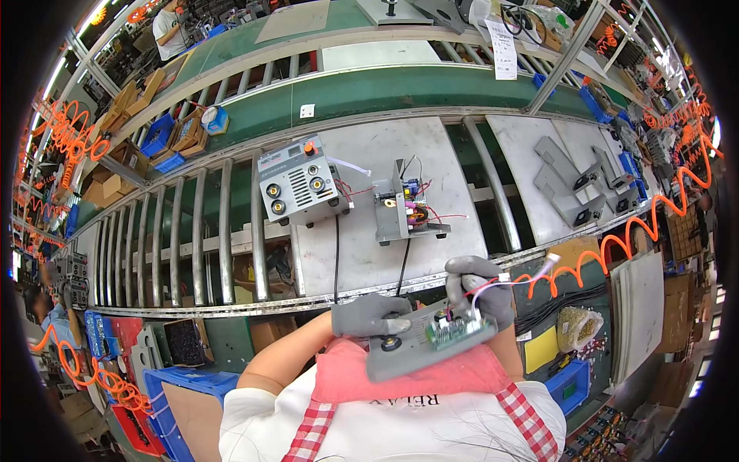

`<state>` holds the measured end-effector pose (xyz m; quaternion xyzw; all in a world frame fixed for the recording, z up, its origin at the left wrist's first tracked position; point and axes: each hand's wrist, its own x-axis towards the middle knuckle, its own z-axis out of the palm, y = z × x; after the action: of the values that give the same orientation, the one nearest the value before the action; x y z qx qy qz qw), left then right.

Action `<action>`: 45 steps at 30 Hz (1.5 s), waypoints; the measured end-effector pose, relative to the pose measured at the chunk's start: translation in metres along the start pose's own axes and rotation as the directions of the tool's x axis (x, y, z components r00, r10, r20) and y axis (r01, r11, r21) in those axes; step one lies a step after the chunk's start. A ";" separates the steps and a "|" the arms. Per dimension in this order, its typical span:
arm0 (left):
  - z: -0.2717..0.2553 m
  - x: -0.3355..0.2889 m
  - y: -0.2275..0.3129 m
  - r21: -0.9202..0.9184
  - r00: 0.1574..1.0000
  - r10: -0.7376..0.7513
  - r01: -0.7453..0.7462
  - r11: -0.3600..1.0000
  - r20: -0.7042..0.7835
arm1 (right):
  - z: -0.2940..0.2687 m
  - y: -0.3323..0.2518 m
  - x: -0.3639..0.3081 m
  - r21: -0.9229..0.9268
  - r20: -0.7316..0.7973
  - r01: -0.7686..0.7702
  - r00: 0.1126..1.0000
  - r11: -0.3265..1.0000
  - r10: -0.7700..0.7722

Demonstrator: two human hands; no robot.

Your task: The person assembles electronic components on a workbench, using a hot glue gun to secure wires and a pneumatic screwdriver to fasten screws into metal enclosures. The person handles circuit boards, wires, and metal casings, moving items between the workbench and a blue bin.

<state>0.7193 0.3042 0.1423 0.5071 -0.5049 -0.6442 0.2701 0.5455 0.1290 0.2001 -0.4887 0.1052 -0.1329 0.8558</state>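
Plainly, left hand (371, 316) clamped on grey panel (409, 353), right hand (499, 302) by thin wires (542, 273) (its closure unclear)

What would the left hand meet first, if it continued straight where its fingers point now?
The left hand would probably meet the circuit board on the grey panel; depth is unclear, so possibly the right hand instead.

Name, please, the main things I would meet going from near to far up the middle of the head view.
Flat grey metal panel → open grey metal chassis → long green strip → pale rectangular sheet → grey metal plate at the top edge.
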 end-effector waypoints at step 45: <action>-0.115 0.110 -0.074 -0.298 0.376 -0.038 -0.665 0.685 -0.926 | -0.090 0.109 0.078 -0.693 -0.467 0.114 0.682 0.712 -0.563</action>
<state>0.8002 0.1922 0.0345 0.5221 -0.1289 -0.3399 0.7715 0.6053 0.0838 0.0569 -0.6712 0.3335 -0.4183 0.5131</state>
